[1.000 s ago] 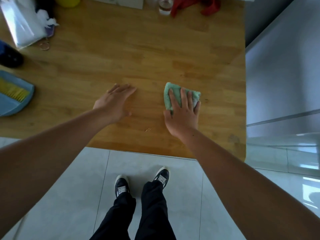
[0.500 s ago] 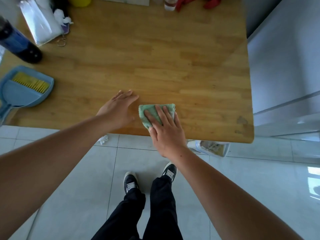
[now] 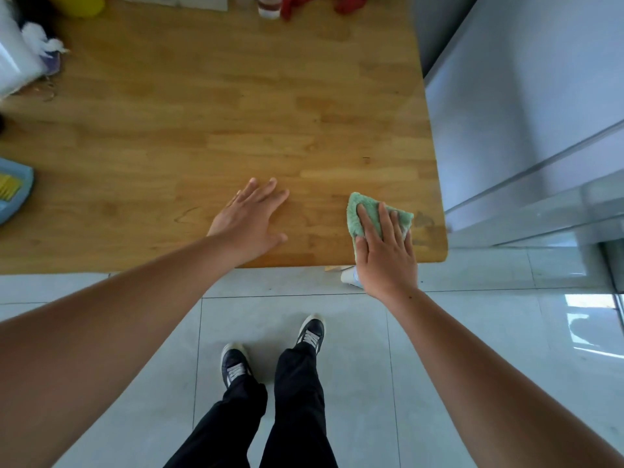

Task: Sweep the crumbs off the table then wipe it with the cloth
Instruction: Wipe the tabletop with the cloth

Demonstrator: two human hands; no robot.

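Green cloth (image 3: 354, 214) under right hand (image 3: 386, 261), fingers straight | left hand (image 3: 248, 224) flat on table (image 3: 236, 130), fingers apart

small green terry cloth (image 3: 374, 212), folded into a pad, flat on the desk (image 3: 236, 113) near its front right corner, pressed under the straight fingers of the right hand (image 3: 385, 255); far edge and right corner showing past the fingertips. light-brown desk of jointed wooden strips, rounded corner, darker stain just right of the cloth. blue dustpan (image 3: 18, 197) with yellow brush (image 3: 5, 187) at the left edge, well apart.
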